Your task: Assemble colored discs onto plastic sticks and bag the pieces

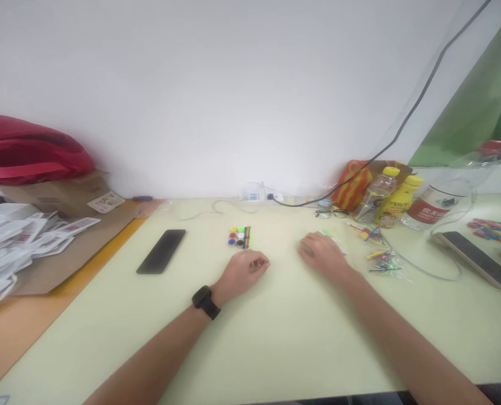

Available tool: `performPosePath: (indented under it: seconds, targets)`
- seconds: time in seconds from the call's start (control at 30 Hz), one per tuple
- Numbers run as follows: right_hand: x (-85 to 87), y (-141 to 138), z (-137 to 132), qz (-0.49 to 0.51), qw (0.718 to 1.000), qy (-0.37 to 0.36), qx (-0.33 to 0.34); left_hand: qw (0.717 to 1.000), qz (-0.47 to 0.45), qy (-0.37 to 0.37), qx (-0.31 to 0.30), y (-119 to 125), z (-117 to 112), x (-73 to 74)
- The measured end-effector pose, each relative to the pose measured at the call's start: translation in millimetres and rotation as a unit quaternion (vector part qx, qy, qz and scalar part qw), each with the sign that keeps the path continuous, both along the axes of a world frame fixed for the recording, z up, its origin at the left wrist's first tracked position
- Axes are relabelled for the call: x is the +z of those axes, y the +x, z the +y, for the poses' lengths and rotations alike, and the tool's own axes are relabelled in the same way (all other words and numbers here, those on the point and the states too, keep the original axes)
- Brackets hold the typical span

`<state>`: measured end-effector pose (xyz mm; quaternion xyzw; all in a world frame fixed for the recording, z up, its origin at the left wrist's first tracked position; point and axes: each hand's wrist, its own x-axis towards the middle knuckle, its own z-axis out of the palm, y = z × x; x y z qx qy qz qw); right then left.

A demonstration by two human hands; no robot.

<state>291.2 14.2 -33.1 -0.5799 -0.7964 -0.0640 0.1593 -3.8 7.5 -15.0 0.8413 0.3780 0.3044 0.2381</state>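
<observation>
My left hand, with a black watch at its wrist, is over the table with its fingers curled into a pinch. What its fingertips hold, if anything, is too small to make out. Just beyond it lies a small set of coloured round pots with thin coloured sticks along its right side. My right hand rests closed on the table, fingers curled downward. Whatever is under those fingers is hidden. A clear packet with a green and white piece shows behind it, partly covered by the hand.
A black phone lies left of the pots. Right are small bags of coloured pieces, glasses, bottles, another phone and a cable. White packets and a red bag are at left.
</observation>
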Motion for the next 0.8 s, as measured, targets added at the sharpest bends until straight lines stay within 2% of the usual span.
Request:
performPosePath:
  seconds: [0.13, 0.27, 0.37, 0.43, 0.6, 0.8]
  targets:
    - [-0.8, 29, 7, -0.021, 0.993, -0.029, -0.115, 0.995, -0.006, 0.076, 0.059, -8, 13, 1.9]
    - [-2.7, 36, 8, -0.021, 0.990, -0.023, -0.141, 0.981, -0.012, 0.140, 0.132, -20, 32, 1.3]
    - [-4.5, 28, 6, 0.004, 0.994, -0.017, -0.104, 0.975, 0.027, 0.131, 0.180, -30, 46, -6.1]
    - [-6.4, 19, 5, 0.038, 0.998, -0.017, -0.053, 0.974, 0.074, 0.104, 0.187, -35, 52, -13.4]
    - [-12.3, -6, -4, 0.132, 0.988, -0.025, 0.079, 0.972, 0.166, 0.085, 0.145, -40, 57, -22.3]
    - [-10.0, -23, -13, 0.157, 0.978, -0.040, 0.129, 0.985, 0.128, 0.097, 0.061, -35, 46, -8.7]
